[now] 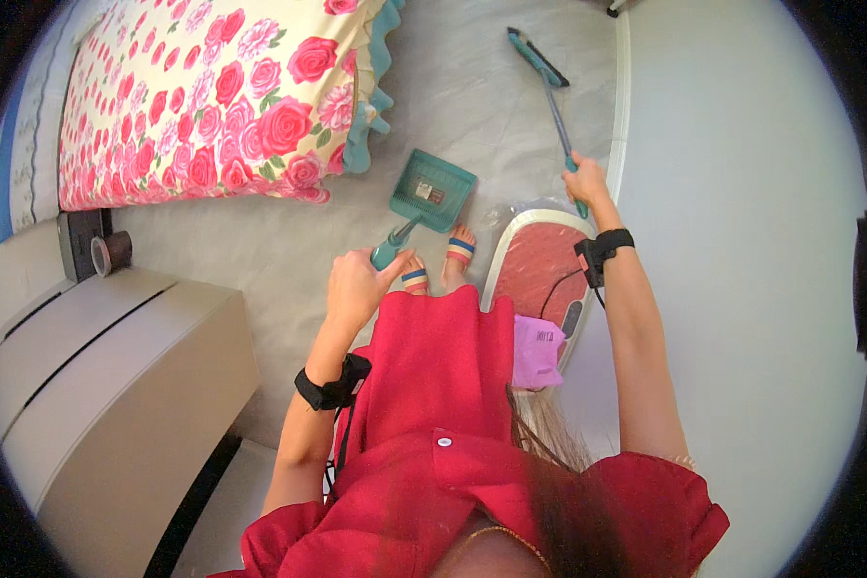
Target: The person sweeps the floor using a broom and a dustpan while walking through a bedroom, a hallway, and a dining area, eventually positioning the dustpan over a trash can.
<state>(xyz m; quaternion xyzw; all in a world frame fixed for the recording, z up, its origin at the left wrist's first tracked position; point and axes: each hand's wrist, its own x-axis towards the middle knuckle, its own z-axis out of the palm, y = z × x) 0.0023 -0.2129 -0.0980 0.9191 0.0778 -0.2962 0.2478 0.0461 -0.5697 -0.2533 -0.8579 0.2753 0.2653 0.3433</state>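
Note:
My left hand (357, 282) grips the teal handle of a dustpan (437, 177). The dustpan's green pan is in front of my sandalled feet, with a small label inside. Out to the right, my right hand (587, 180) is closed around the grey and teal handle of a broom (558, 119). The broom's narrow teal head with dark bristles (538, 59) lies toward the far side of the floor, near the wall's skirting. Any small debris in the pan cannot be made out.
A bed with a rose-printed cover (217, 108) fills the upper left. Below it stands a beige cabinet (159, 347) with a small dark cup (113, 251) on top. Beside my feet, a red and white oval board (538, 260) carries a pink pouch (538, 350). A pale wall (737, 217) borders the right.

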